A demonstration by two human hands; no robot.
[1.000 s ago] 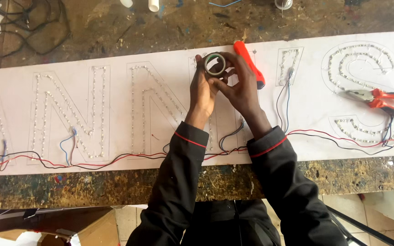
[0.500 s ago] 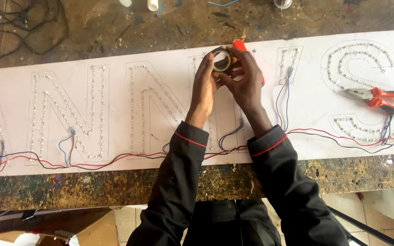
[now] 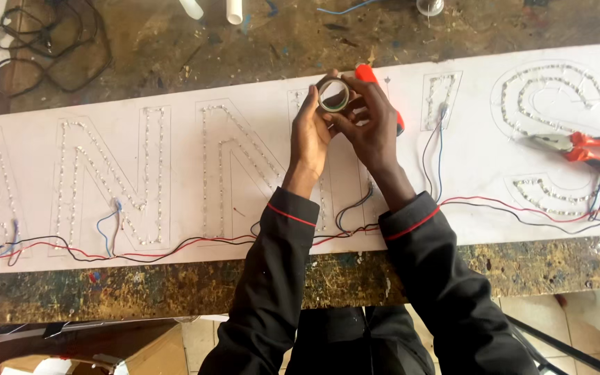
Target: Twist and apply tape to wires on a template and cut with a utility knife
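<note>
Both of my hands hold a small roll of tape (image 3: 333, 95) above a long white sign board (image 3: 175, 83). My left hand (image 3: 310, 132) grips the roll's left side with the fingers curled round it. My right hand (image 3: 369, 121) pinches the roll from the right and below. A red-handled tool (image 3: 368, 73) lies on the board just behind my right hand, mostly hidden. The board carries large letter outlines filled with rows of small lights. Red, black and blue wires (image 3: 175, 244) run along its near edge.
Red-handled pliers (image 3: 585, 149) lie on the board at the right. A coil of black cable (image 3: 43, 42) sits at the far left of the worn wooden bench (image 3: 140, 292). White tubes (image 3: 213, 10) lie at the bench's back edge.
My hands have lifted the tape roll slightly away from me and turned it. The red-handled tool is now more hidden behind my right hand.
</note>
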